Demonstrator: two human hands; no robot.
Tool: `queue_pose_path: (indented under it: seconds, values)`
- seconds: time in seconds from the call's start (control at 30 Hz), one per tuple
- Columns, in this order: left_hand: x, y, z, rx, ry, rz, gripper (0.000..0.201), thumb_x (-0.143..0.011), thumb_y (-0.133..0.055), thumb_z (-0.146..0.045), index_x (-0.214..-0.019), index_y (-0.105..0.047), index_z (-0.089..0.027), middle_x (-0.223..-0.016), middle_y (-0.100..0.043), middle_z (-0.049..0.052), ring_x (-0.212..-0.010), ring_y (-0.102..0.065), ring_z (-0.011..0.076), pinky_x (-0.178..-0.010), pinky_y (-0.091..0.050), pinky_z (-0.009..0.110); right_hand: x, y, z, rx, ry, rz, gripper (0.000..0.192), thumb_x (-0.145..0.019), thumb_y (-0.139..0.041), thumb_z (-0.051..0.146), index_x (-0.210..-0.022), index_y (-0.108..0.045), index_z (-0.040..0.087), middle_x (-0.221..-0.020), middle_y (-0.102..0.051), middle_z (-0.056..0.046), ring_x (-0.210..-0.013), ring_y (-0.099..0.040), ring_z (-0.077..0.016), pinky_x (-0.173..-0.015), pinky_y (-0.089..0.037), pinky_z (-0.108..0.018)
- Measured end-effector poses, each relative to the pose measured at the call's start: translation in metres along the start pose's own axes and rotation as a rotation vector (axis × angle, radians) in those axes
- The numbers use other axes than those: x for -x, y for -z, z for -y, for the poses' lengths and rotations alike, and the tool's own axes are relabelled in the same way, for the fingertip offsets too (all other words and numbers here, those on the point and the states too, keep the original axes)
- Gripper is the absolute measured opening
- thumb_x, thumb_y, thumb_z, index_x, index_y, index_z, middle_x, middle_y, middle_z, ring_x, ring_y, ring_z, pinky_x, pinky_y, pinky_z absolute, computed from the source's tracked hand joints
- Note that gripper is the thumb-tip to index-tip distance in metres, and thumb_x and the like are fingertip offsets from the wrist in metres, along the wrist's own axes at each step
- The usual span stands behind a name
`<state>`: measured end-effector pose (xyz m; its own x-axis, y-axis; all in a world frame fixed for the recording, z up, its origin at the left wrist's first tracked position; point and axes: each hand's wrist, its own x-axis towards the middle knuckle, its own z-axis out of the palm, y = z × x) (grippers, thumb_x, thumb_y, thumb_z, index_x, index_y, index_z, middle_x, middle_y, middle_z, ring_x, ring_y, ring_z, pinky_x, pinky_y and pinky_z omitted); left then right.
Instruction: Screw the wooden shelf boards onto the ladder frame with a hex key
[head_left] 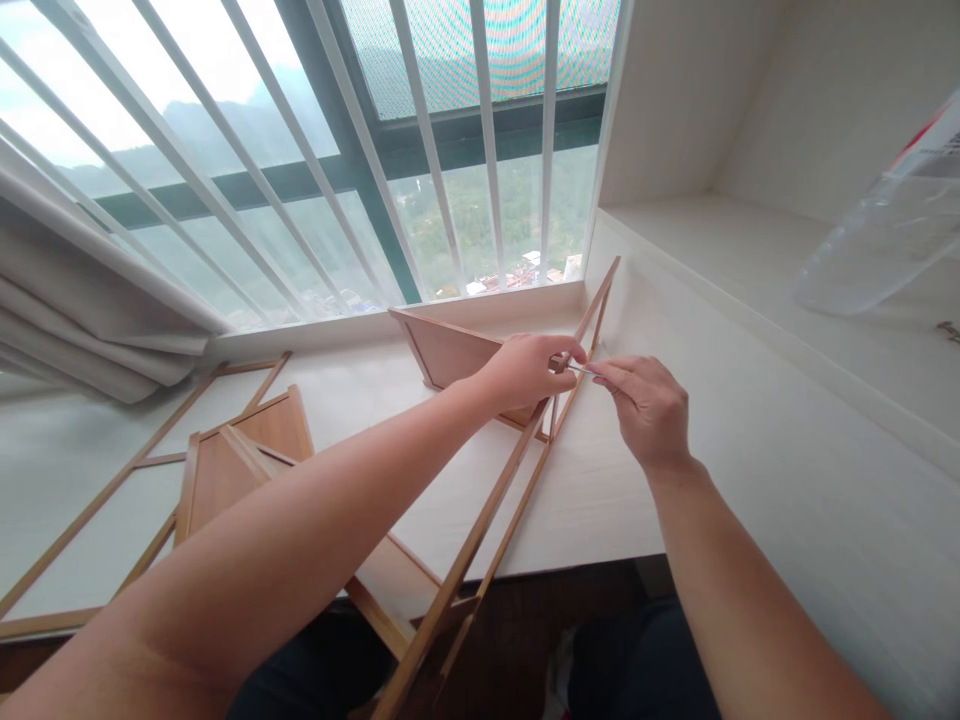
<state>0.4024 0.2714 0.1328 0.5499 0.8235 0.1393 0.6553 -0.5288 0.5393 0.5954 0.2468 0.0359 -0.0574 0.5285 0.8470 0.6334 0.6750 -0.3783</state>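
Wooden frame point(495, 510) slants across the white table point(600, 490), and we pinch its rail with our left hand point(525, 368), fingers closed on it; our right hand point(649, 410) grips a thin metal tool point(581, 368) against that rail, beside a wooden panel point(450, 355)

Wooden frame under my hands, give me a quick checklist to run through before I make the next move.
1. Left hand steadying the wooden frame: ok.
2. Right hand pinching the thin metal tool: ok.
3. Tool tip seated at the joint: cannot tell, fingers hide it.
4. Shelf panel upright against the frame: ok.
5. Frame fully on the white desk: not ok, its near end overhangs the edge.
6. Spare panels lying apart at left: ok.
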Motion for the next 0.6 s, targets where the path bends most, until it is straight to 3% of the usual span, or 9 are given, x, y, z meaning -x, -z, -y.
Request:
queue_pose_path:
  seconds: [0.2, 0.37, 0.6]
  values:
    - [0.0004, 0.0006, 0.0003, -0.016, 0.001, 0.001, 0.026, -0.08, -0.055, -0.028, -0.099, -0.072, -0.025, -0.062, -0.054, -0.006, -0.062, -0.047, 0.0126, -0.069, -0.038, 0.026, -0.0023, 0.0045, 0.0018, -0.086, -0.073, 0.036, 0.016, -0.096, -0.063, 0.031, -0.102, -0.075, 0.023, -0.101, -0.075, -0.007, -0.093, -0.069, -0.0229, -0.078, -0.058, -0.037]
    - [0.0003, 0.001, 0.0004, -0.027, -0.002, 0.004, 0.027, -0.08, -0.055, -0.029, -0.101, -0.072, -0.025, -0.062, -0.054, -0.005, -0.064, -0.049, 0.0139, -0.069, -0.038, 0.026, -0.0034, 0.0089, 0.0043, -0.127, -0.104, 0.127, 0.02, -0.1, -0.055, 0.03, -0.105, -0.075, 0.026, -0.105, -0.074, -0.007, -0.1, -0.069, -0.024, -0.087, -0.057, -0.041]
    - [0.0002, 0.0007, -0.0005, -0.025, -0.002, 0.003, 0.026, -0.081, -0.055, -0.028, -0.1, -0.072, -0.024, -0.061, -0.053, -0.005, -0.063, -0.048, 0.0134, -0.069, -0.039, 0.026, -0.0052, 0.0095, 0.0058, -0.097, -0.078, 0.101, 0.023, -0.1, -0.055, 0.027, -0.107, -0.077, 0.026, -0.102, -0.075, -0.007, -0.095, -0.069, -0.0232, -0.088, -0.055, -0.042]
